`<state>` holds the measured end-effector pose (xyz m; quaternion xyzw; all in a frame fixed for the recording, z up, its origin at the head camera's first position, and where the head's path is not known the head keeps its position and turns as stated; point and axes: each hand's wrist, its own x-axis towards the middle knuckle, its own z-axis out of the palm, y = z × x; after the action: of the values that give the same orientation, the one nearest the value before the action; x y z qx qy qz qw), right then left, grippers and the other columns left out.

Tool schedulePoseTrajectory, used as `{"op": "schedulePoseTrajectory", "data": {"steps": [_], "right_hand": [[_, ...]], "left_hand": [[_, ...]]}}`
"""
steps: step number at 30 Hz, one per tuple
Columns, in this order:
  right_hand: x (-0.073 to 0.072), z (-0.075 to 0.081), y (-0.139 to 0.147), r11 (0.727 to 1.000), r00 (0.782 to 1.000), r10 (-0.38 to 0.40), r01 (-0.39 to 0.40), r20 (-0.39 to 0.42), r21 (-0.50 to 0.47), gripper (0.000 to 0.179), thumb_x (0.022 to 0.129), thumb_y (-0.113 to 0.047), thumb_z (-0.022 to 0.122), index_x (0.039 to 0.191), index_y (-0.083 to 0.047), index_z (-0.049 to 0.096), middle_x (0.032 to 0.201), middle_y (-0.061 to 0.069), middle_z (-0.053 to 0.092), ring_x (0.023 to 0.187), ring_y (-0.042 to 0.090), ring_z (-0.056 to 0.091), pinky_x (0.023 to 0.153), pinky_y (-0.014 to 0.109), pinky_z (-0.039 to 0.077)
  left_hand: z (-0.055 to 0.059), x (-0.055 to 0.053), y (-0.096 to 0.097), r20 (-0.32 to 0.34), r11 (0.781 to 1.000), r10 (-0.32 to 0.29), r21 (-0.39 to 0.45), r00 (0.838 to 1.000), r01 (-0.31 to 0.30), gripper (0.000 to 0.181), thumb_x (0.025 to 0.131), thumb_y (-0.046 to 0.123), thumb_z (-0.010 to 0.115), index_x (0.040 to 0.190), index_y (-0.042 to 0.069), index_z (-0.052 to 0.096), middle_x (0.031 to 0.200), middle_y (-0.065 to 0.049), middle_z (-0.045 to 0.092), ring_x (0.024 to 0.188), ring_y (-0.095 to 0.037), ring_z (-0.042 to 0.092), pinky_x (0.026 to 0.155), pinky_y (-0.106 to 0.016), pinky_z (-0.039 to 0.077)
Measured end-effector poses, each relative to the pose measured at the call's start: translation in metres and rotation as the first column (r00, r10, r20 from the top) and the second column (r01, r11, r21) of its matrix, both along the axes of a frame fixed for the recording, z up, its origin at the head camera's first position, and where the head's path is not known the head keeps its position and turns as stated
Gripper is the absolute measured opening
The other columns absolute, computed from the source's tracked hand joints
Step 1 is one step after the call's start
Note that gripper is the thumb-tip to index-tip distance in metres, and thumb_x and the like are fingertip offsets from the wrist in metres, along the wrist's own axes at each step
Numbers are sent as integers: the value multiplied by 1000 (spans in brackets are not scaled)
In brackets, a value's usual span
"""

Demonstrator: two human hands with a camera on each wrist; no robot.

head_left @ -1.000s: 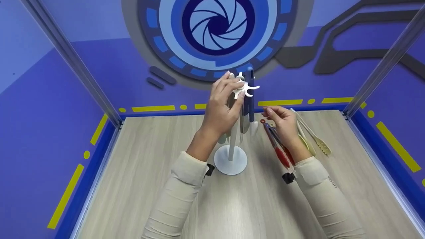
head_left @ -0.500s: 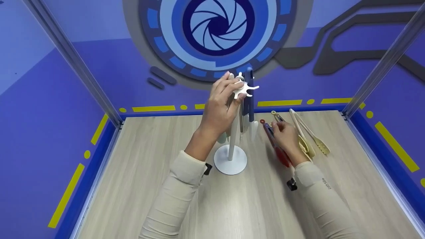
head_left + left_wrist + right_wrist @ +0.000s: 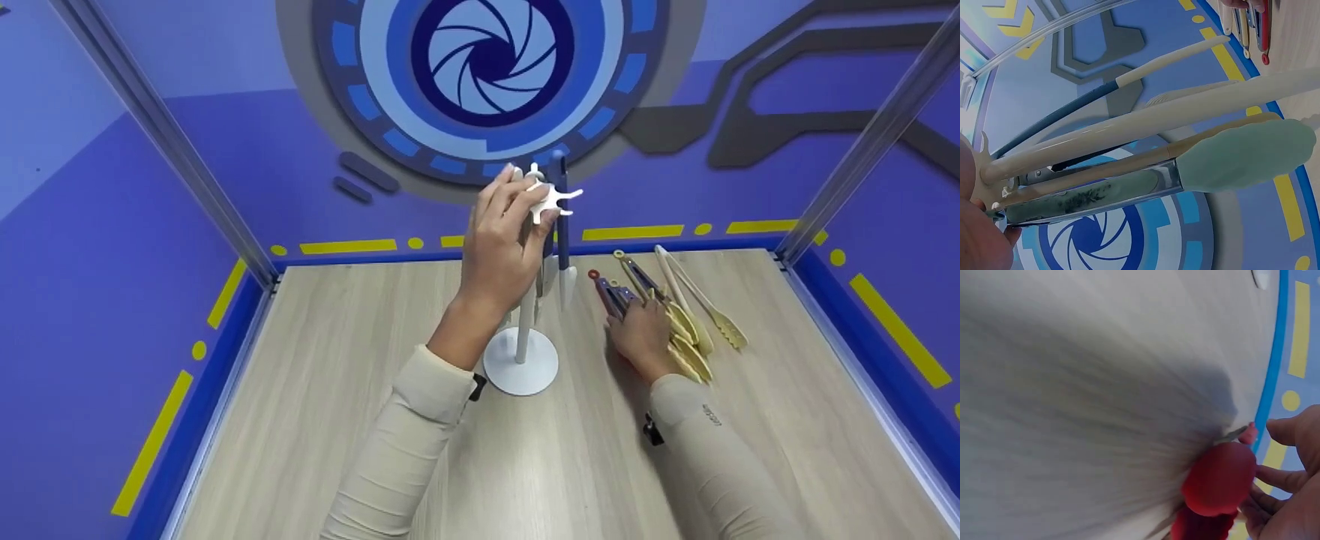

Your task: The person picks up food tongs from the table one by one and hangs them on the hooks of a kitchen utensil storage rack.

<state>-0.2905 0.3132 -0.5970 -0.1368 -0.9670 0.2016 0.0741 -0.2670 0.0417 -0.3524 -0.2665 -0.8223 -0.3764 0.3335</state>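
In the head view, my left hand [image 3: 499, 247] holds the white hooked top [image 3: 553, 201] of a utensil stand, whose round base [image 3: 504, 376] rests on the table. Tongs with pale green heads [image 3: 1247, 154] hang beside the stand's pole [image 3: 1157, 126] in the left wrist view. A blue-handled utensil [image 3: 562, 225] hangs there too. My right hand [image 3: 641, 334] is down at the red tongs [image 3: 598, 285], covering their heads in the head view. The right wrist view shows its fingers against the red heads [image 3: 1221, 478], with the thumb apart from them.
Right of my right hand lie yellow-headed tongs [image 3: 684, 326] and, farther right, cream tongs [image 3: 724, 326] with a slotted head. Patterned blue walls with metal corner posts [image 3: 161, 142] border the wooden table [image 3: 360, 322] at the back and sides.
My right hand has moved down from beside the stand to the red tongs. My left hand stays on the stand's top, and the hanging utensils have shifted slightly left.
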Motion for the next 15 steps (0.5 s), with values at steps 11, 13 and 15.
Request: {"op": "schedulePoseTrajectory", "data": {"steps": [11, 13, 15], "right_hand": [[-9, -12, -1, 999, 998, -21, 19, 52, 39, 59, 101, -26, 69, 136, 19, 55, 133, 38, 56, 129, 54, 52, 112, 63, 41], [-10, -12, 0, 999, 998, -18, 15, 67, 39, 58, 102, -26, 69, 135, 20, 56, 133, 38, 56, 128, 54, 52, 112, 63, 41], [-11, -11, 0, 999, 997, -16, 14, 78, 30, 56, 101, -26, 70, 132, 19, 58, 133, 37, 56, 127, 53, 52, 112, 63, 42]], "left_hand": [[3, 5, 10, -84, 985, 153, -71, 985, -159, 39, 107, 45, 62, 131, 18, 76, 138, -5, 71, 148, -28, 54, 117, -38, 49], [4, 6, 13, -112, 972, 200, -102, 973, -212, 40, 108, 47, 59, 131, 19, 76, 136, -5, 71, 146, -27, 54, 113, -37, 51], [5, 8, 16, -144, 953, 246, -142, 958, -266, 41, 109, 48, 56, 131, 20, 76, 134, -5, 71, 144, -27, 54, 110, -37, 51]]}}
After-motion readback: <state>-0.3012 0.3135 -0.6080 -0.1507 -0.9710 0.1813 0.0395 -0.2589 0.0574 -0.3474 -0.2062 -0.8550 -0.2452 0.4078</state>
